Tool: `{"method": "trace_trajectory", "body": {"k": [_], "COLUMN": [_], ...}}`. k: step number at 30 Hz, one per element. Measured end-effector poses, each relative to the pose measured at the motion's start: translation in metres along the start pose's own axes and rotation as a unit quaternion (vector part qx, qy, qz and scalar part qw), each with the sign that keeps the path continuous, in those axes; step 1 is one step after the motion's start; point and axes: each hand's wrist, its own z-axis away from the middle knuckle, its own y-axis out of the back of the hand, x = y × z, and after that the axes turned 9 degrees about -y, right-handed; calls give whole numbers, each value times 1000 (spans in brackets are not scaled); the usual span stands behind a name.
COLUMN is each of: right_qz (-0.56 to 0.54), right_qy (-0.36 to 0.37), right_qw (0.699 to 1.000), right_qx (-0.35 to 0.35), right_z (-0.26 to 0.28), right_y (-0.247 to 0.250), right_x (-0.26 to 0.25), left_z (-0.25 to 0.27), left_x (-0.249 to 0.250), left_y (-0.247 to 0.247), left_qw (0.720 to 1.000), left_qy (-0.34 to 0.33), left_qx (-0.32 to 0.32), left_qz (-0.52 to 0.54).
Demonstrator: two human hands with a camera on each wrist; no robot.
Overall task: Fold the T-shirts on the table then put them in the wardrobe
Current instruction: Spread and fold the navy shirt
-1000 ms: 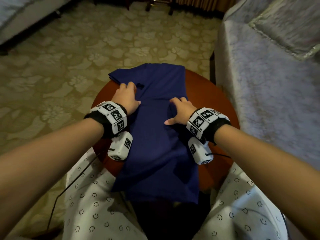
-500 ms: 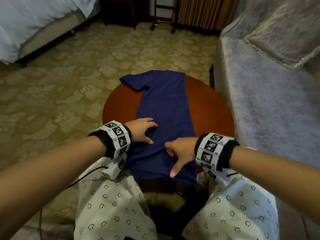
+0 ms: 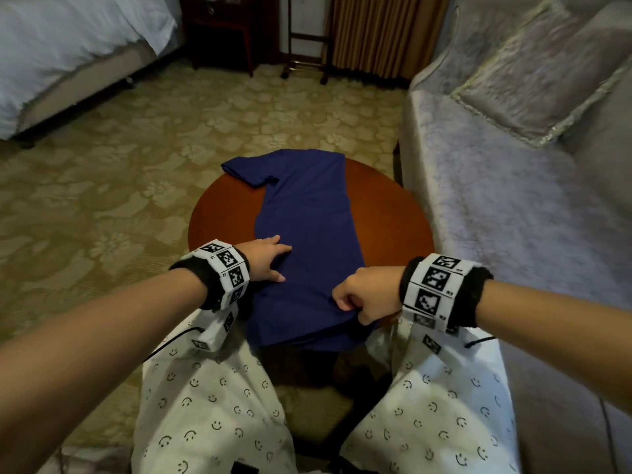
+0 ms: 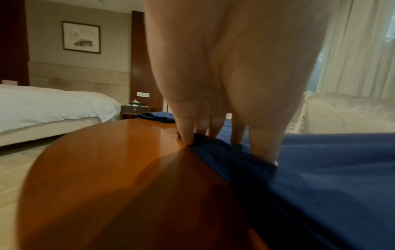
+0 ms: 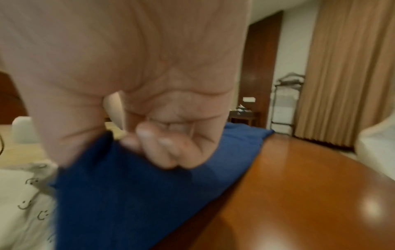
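A navy blue T-shirt (image 3: 307, 213) lies folded lengthwise on the round wooden table (image 3: 225, 213), one sleeve sticking out at its far left corner. My left hand (image 3: 270, 261) rests on the shirt's near left edge, fingers straight. The left wrist view shows those fingertips (image 4: 186, 135) pressing the bunched edge of the T-shirt (image 4: 320, 169) onto the table (image 4: 107, 160). My right hand (image 3: 359, 299) is a fist gripping the near right hem, which hangs over the table edge. In the right wrist view its curled fingers (image 5: 166, 148) hold the blue T-shirt (image 5: 149, 186).
A grey sofa (image 3: 513, 200) with a cushion (image 3: 540, 73) stands close on the right of the table. A white bed (image 3: 68, 46), a dark nightstand (image 3: 222, 22) and a luggage rack (image 3: 304, 46) stand beyond patterned carpet. My knees in smiley-print trousers (image 3: 212, 405) flank the table.
Both hands slid from the shirt's middle back toward its near end. The right hand curled from flat into a fist on the hem. The left hand stays flat.
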Motion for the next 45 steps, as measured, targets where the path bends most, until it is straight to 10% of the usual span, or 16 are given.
{"method": "trace_trajectory", "body": {"k": [7,10,13,21,27,31,35,40,45], "right_qz": [-205,-241,-201,-35,-215,-196,-138,-147,-147], "right_qy": [-46,-80,-141,-171,-126,-174,-222,-231,-215], "right_qw": [974,962,946,983,968,947,957,944,950], "right_qx": [-87,99,212,62,-44,184,125,186,170], "right_z": [1,-16,-44,-77,-64,-79,-102,-123,-145], "right_y": [-26,-1,19,14,14,26,22,26,39], "right_x": [16,29,44,45,51,56,59,67,71], "left_z": [-10,-14,-19,-7,2,-23,-39,-45,-51], "left_x": [4,6,10,16,25,3,-19,-44,-78], "left_y": [4,2,-5,-6,4,19,14,16,28], "left_qw": [998,988,999,988,987,990,995,930,911], "left_qy": [-14,-39,-30,-68,-157,-58,10,139,269], "left_qx": [66,132,25,-75,-12,128,104,325,237], "left_qz": [9,67,36,-114,-1,-13,-1,99,204]}}
